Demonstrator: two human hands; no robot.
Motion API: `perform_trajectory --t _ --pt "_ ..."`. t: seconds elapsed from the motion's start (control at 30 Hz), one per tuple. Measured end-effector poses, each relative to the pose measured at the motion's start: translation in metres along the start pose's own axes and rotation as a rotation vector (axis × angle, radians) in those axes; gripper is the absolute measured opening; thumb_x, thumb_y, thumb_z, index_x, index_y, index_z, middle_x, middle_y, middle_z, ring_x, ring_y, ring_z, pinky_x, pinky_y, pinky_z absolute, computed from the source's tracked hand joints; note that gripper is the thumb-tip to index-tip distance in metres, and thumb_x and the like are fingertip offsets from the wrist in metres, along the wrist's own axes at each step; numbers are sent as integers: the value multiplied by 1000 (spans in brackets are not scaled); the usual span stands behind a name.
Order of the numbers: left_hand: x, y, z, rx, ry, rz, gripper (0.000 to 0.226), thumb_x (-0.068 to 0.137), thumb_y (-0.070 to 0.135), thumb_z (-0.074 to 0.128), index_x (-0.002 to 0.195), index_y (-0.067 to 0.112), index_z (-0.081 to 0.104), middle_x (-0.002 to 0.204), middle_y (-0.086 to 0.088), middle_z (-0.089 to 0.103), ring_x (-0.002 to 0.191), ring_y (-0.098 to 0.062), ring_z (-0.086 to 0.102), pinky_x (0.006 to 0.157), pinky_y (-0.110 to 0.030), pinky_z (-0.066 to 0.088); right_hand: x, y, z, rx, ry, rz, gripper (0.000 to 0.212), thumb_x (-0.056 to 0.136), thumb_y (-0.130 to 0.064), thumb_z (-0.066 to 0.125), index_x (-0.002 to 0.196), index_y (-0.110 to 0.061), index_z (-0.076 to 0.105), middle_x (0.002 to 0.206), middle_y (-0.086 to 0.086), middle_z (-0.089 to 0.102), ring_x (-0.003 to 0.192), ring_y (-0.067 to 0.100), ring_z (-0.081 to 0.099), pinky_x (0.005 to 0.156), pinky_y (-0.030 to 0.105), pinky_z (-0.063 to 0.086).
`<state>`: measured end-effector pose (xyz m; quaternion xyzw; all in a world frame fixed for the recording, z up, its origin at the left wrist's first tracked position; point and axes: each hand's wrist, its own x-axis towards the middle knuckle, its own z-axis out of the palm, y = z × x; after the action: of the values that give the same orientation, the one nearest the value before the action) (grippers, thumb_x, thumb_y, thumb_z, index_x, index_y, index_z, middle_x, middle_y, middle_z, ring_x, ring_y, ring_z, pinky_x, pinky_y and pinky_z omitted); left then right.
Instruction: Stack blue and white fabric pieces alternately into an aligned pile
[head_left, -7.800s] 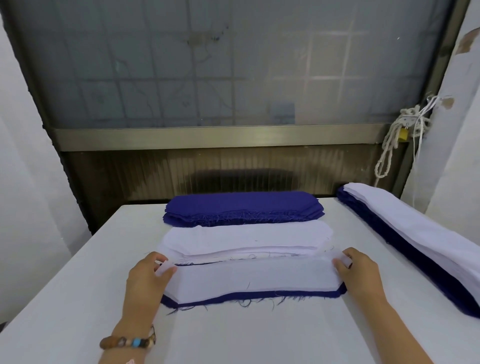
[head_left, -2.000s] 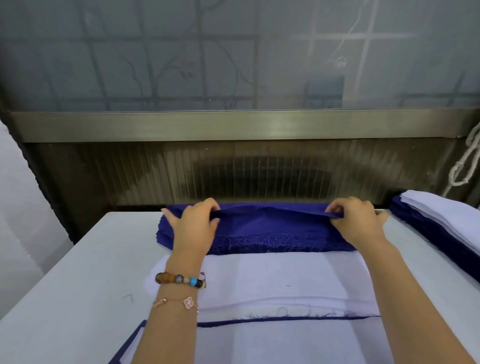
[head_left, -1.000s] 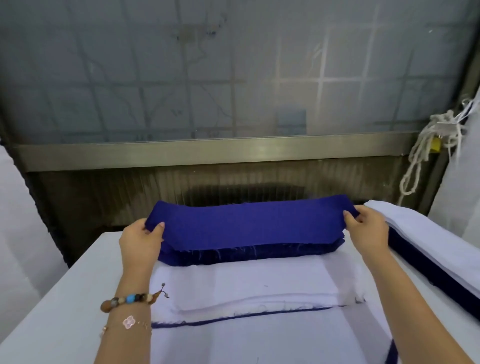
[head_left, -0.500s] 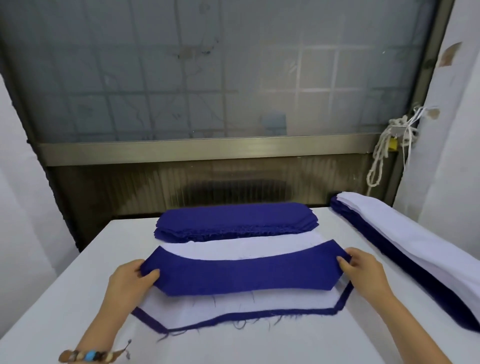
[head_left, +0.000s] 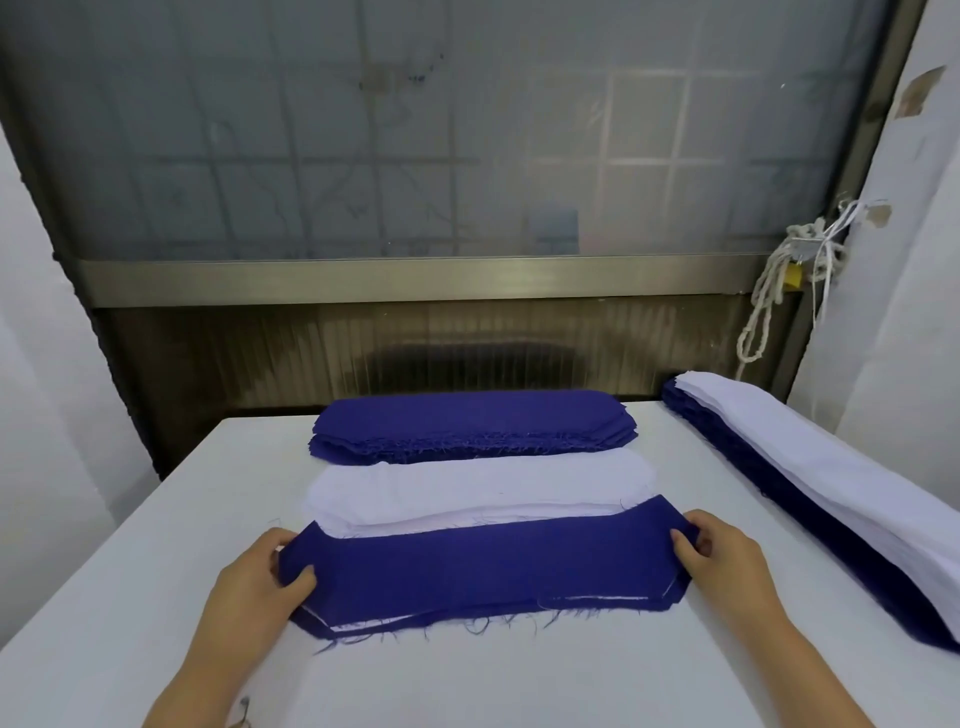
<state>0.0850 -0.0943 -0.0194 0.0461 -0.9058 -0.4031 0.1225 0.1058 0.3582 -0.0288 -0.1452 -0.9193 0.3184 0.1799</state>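
White tabletop (head_left: 156, 519) is carrying the alternating pile (head_left: 358, 623) nearest you. You are pinching the blue piece (head_left: 483, 566) at both ends, left hand (head_left: 254, 587) and right hand (head_left: 727, 561), laying it on top. Risk: white is showing along its near edge; releasing unevenly would be skewing it.

1. Soft daylight through the frosted window (head_left: 467, 130) at the back; bright and even, no glare.
2. Shadows on the table (head_left: 519, 675) are faint and soft-edged.
3. Wide-angle lens tilts the window frame (head_left: 875, 156) at the sides.
4. Slightly soft overall; the blue fabric piece (head_left: 483, 566) shows no weave.
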Motion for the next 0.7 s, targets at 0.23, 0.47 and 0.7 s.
perform_trajectory --t 0.23,0.47,0.7 --pt "-1 -3 1 -2 64 30 27 93 12 60 115 21 50 64 2 56 60 -15 56 55 -21 42 0 1 1 27 17 -5 6 92 -26 60 88 -22 58 66 3 61 64 19 59 59 32 47" --pt "-2 -4 0 3 90 22 30 90 3 61 112 22 54 57 4 52 55 -14 53 55 -22 43 -3 -2 -1 57 23 15 13 90 -18 62 99 -25 55 63 4 60 64 19 59 60 32 47" --pt "-1 -6 0 104 57 27 29 84 5 65 101 27 56 57 0 54 54 -14 54 52 -24 42 -4 -4 0 -64 24 -19 24 88 -17 63 108 -23 51 62 -1 54 62 14 53 59 29 39"
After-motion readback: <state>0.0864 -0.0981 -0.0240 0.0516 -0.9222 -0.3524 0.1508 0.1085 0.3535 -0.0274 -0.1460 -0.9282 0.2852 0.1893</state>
